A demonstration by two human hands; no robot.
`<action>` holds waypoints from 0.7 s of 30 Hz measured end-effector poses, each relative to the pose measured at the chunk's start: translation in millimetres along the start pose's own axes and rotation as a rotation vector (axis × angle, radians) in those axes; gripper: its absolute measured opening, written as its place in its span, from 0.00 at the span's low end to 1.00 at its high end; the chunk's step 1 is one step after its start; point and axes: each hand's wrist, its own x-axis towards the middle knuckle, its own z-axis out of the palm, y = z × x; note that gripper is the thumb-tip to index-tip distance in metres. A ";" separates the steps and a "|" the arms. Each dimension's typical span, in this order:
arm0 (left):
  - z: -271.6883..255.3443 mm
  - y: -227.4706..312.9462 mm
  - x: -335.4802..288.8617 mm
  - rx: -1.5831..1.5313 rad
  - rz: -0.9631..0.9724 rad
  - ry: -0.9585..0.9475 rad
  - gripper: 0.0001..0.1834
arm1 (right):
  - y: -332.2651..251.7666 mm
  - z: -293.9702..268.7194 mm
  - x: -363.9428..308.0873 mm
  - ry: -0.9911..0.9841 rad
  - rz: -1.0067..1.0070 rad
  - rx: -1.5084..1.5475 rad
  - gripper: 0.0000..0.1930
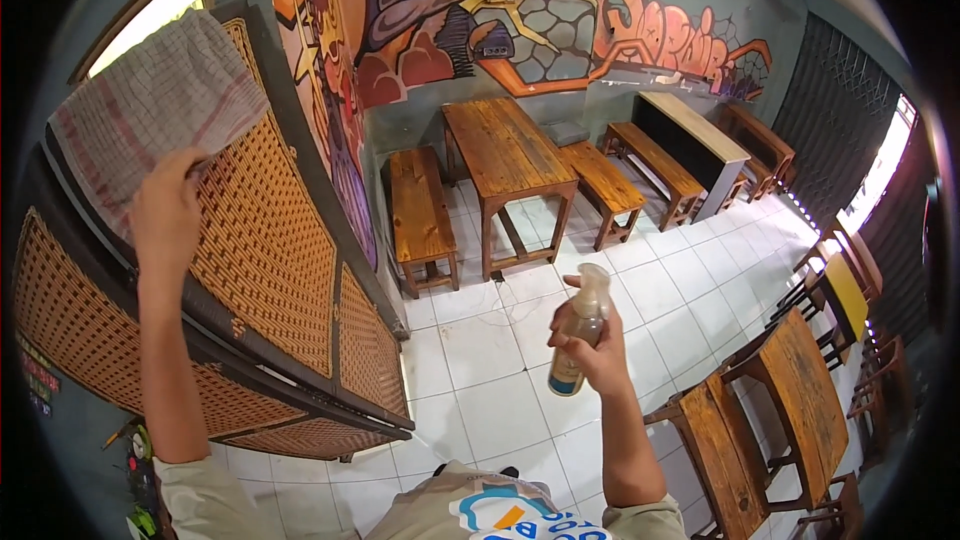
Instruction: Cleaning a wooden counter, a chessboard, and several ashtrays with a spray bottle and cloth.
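Observation:
My left hand (pixel 168 205) is raised at the left, its fingers pinched on the lower edge of a grey checked cloth (pixel 160 80) with red stripes. The cloth is draped over the top of a woven rattan folding screen (pixel 265 230) with a dark frame. In front of me, over the floor, my right hand (pixel 597 345) is wrapped round a spray bottle (pixel 566 376). The bottle is clear, with a pale pump head and a blue and cream label, and it tilts slightly. Its nozzle points up, near my fingers.
A wooden table (pixel 510 155) with a bench (pixel 420 205) to its left stands by the painted wall (pixel 480 20). More benches (pixel 655 160) and a counter (pixel 690 130) line the back. At the lower right are another wooden table (pixel 795 400) and bench (pixel 715 450). White tiles (pixel 480 370) cover the floor.

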 end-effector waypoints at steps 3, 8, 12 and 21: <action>1.5 55.6 -10.6 -0.303 0.326 0.060 0.12 | 5.5 -17.4 -12.2 0.068 -0.004 0.061 0.35; 19.5 150.3 -64.6 -0.848 0.238 -0.250 0.10 | 18.5 -26.4 -34.5 0.179 0.027 0.171 0.35; 29.8 183.0 -129.4 -1.492 0.040 -1.023 0.10 | 23.7 -12.1 -50.6 0.189 0.023 0.125 0.45; 101.3 207.2 -189.8 -1.790 0.037 -1.512 0.07 | 68.5 12.1 -129.7 0.301 0.109 -0.209 0.28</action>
